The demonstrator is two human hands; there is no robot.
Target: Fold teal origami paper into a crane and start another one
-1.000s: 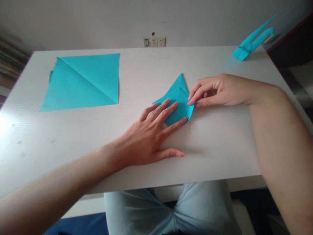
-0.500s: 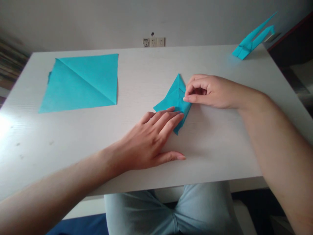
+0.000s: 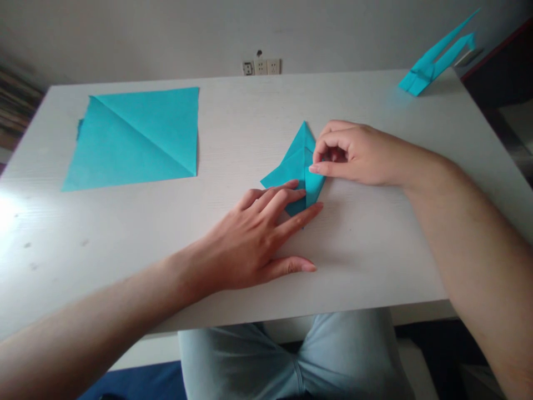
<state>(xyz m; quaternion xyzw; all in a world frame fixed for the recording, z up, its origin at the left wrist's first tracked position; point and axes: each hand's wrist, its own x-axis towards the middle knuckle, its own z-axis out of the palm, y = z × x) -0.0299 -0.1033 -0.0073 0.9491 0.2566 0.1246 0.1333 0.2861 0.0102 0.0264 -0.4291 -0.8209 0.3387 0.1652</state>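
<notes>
One folded teal paper (image 3: 291, 172) lies under left hand (image 3: 245, 239), right hand (image 3: 353, 155) pinching.

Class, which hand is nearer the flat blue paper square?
The left hand, just right of and below the square; the right hand is farther right, past the folded paper.

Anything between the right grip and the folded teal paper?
Nothing visible. The right hand has its fingertips on the folded teal paper, at its right side. The left hand lies over the paper's lower part from the other side, so it isn't between them.
</notes>
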